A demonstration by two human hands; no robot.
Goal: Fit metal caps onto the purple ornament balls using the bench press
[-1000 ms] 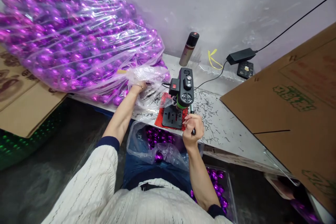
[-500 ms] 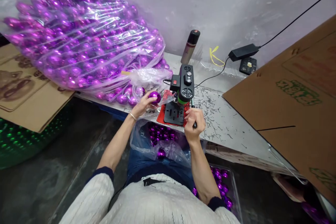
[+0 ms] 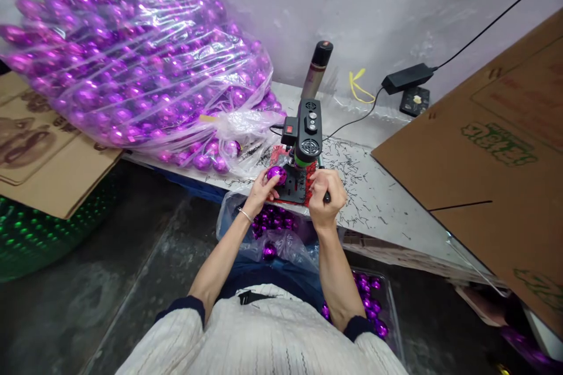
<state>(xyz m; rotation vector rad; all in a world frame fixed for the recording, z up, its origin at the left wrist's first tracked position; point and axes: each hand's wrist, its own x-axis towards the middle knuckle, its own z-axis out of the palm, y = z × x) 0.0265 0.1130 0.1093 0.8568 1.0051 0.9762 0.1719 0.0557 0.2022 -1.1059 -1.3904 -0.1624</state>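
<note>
Between the fingers of my left hand (image 3: 260,192) is a shiny purple ball ornament (image 3: 277,175), held at the left front of a small black bench press (image 3: 309,132). My right hand (image 3: 326,196) is wrapped round the black-ended lever handle (image 3: 326,197) at the machine's right side. Beneath the press head lies a slotted black base plate (image 3: 292,187) on a red mat (image 3: 311,179). Below the table edge, a clear plastic bag (image 3: 229,217) on my lap holds several purple balls.
A big clear bag of purple balls (image 3: 145,70) fills the table's left side. Behind the press stands a spray can (image 3: 316,69). A power adapter (image 3: 407,78) lies by the wall, a cardboard box (image 3: 484,158) is at right, and dark scraps (image 3: 352,187) litter the tabletop.
My left hand has carried the purple ball rightward from the bag's opening to the press. My right hand stays on the lever handle. The view has shifted slightly.
</note>
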